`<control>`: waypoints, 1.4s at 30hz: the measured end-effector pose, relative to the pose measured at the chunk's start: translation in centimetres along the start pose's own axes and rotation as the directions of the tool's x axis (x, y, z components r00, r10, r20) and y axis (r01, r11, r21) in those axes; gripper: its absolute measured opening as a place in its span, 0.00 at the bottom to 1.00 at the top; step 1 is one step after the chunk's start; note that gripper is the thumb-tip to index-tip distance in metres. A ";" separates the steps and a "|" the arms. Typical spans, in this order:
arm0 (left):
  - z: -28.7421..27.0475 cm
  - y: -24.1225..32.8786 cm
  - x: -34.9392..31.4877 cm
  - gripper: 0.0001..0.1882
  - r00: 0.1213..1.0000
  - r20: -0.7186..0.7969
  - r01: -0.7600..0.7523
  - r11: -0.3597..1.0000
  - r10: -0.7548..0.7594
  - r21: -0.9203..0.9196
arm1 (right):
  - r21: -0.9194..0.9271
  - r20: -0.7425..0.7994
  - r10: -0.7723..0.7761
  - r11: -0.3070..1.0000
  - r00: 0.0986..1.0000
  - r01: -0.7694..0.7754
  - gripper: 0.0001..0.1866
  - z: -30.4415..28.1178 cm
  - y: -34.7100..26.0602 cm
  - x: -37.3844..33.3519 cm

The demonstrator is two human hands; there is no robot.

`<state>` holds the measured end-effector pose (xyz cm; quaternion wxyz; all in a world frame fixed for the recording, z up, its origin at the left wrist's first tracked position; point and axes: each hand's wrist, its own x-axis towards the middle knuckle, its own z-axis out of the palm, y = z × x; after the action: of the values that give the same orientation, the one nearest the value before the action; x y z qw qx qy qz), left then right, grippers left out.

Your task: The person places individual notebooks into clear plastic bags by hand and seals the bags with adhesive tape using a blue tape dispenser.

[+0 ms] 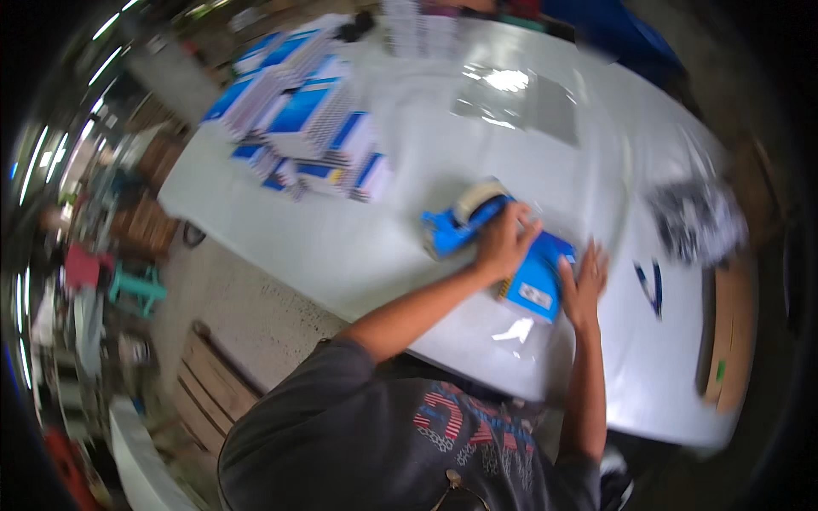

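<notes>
A blue spiral-bound notebook (538,277) with a white label lies flat on the white-covered table, between my two hands. My left hand (504,243) bends its fingers over the notebook's far left corner, close to a blue tape dispenser (445,232) holding a tan roll of tape. Blur hides what those fingers pinch, if anything. At the notebook's right edge rests my right hand (584,279), its fingers stretched out and the thumb against the cover. Shiny clear plastic (515,330) shows by the notebook's near edge.
Stacks of blue-and-white notebooks (308,119) stand at the far left. Clear plastic sheets (511,98) lie toward the back. On the right are dark-handled pliers or nippers (650,289), a plastic bag of dark items (697,220) and a long cardboard piece (731,336).
</notes>
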<state>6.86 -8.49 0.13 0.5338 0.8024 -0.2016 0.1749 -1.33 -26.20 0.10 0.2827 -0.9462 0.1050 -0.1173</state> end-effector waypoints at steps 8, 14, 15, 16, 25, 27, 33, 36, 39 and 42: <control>-1.8 -1.9 -3.9 0.25 0.988 -0.005 0.153 0.987 -0.153 0.037 | 0.287 0.319 0.155 0.925 0.935 -0.251 0.43 1.9 0.0 -1.4; -3.0 1.9 -4.4 0.36 0.840 0.449 0.491 0.777 -0.304 -0.393 | 0.777 0.465 0.106 0.426 0.879 -0.463 0.42 0.5 -2.9 -2.3; -3.4 2.1 -4.6 0.36 0.843 0.441 0.491 0.777 -0.309 -0.395 | 0.775 0.470 0.099 0.430 0.877 -0.463 0.42 0.3 -3.6 -2.6; -3.7 2.3 -4.7 0.38 0.897 0.400 0.393 0.753 -0.187 -0.528 | 0.846 0.331 0.032 0.434 0.943 -0.312 0.41 0.2 -4.4 -2.8; -4.5 3.6 -4.0 0.46 0.978 0.193 0.075 0.730 0.079 -0.679 | 0.764 -0.297 -0.280 0.504 0.913 0.403 0.47 -0.2 -5.9 -2.5; -4.5 4.0 -4.5 0.47 0.958 0.229 -0.040 0.867 0.175 -0.496 | 0.835 -0.262 -0.223 0.436 0.939 0.336 0.46 -0.1 -5.8 -2.4; -4.7 5.2 -4.5 0.44 0.973 0.226 0.066 0.885 0.045 -0.461 | 0.723 -0.284 -0.105 0.629 0.953 0.285 0.34 -0.2 -7.3 -2.1; -4.4 5.4 -4.1 0.39 0.979 0.202 0.098 0.893 -0.008 -0.440 | 0.720 -0.317 -0.040 0.640 0.948 0.268 0.30 0.0 -8.3 -2.1; -3.3 5.1 -4.6 0.34 0.995 0.097 0.056 0.944 -0.026 -0.326 | 0.753 -0.301 0.065 0.629 0.951 0.195 0.28 -0.3 -8.7 -2.1; -3.2 5.8 -4.7 0.28 0.999 -0.024 0.040 0.963 -0.048 -0.265 | 0.690 -0.352 0.147 0.708 0.925 0.150 0.24 -0.7 -9.9 -1.9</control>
<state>-0.31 -6.90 3.52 0.6429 0.7254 -0.1972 0.1466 -2.00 -17.92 5.93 0.5966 -0.7241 0.1042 -0.3301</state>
